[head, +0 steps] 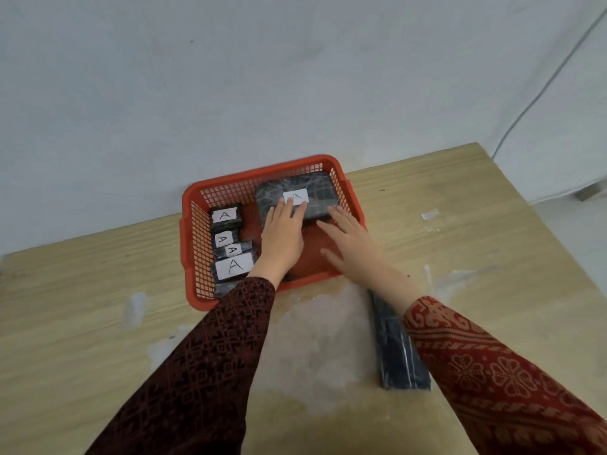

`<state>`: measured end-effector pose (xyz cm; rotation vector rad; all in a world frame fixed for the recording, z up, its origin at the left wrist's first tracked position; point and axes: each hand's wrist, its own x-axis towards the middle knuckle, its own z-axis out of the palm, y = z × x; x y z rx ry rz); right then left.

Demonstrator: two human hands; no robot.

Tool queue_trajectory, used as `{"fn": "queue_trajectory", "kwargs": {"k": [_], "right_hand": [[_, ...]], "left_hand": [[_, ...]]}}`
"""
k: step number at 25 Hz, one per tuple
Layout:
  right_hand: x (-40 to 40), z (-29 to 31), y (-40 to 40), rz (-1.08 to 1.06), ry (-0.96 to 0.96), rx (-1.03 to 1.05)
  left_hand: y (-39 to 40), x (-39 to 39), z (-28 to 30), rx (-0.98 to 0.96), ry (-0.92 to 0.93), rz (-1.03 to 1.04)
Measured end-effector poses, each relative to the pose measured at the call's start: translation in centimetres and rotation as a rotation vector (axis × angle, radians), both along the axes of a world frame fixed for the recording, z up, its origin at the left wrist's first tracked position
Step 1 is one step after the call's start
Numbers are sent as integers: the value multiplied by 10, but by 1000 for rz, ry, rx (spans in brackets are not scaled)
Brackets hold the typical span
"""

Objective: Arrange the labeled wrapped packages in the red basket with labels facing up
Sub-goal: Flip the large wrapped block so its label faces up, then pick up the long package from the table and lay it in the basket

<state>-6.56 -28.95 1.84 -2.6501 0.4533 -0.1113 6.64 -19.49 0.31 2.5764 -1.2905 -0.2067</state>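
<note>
A red basket (187, 231) stands on the table against the wall. Along its left side lie several small dark wrapped packages (230, 244), white "A" labels facing up. A large dark wrapped package (315, 183) lies in the far right corner, its "A" label up. My left hand (284, 234) rests flat on this package's near edge, fingertips touching the label. My right hand (351, 241) lies flat with spread fingers, fingertips against the package's near right corner. A long dark wrapped package (395, 353) lies on the table under my right forearm, no label showing.
The wooden table (82, 323) has whitish worn patches and bits of tape. A pale wall rises right behind the basket. The table's right edge runs diagonally at the far right, with floor beyond it.
</note>
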Motion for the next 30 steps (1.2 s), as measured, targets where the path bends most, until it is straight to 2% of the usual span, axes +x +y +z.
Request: {"fn": "queue_trajectory", "kwargs": {"k": [4, 6, 8, 10, 13, 16, 18, 20, 23, 25, 28, 30], "right_hand": [[-93, -5, 31, -136, -202, 61], [-136, -22, 50, -292, -133, 70], [-167, -41, 69, -429, 85, 89], [-189, -58, 84, -467, 279, 65], [-208, -70, 93, -421, 316, 77], [-232, -64, 78, -379, 195, 178], [-249, -51, 62, -379, 77, 384], [-260, -35, 47, -457, -128, 613], [-256, -18, 25, -801, -415, 875], [-247, -9, 10, -897, -506, 974], [-217, 9, -6, -787, -665, 1046], [-188, 22, -11, -742, -717, 982]], "left_hand": [[6, -63, 22, -240, -45, -231], [15, -96, 17, -242, -87, -402], [22, -122, 3, -151, -95, -519], [23, -143, -16, -2, -79, -579], [22, -164, -44, 210, -101, -600], [24, -175, -59, 155, -149, -594], [20, -179, -56, 56, -141, -587], [9, -179, -42, -59, -12, -497], [-4, -169, -9, -204, 314, -321], [-3, -161, 12, -297, 432, -282], [0, -142, 37, -474, 472, -116], [6, -125, 47, -604, 473, 24]]}}
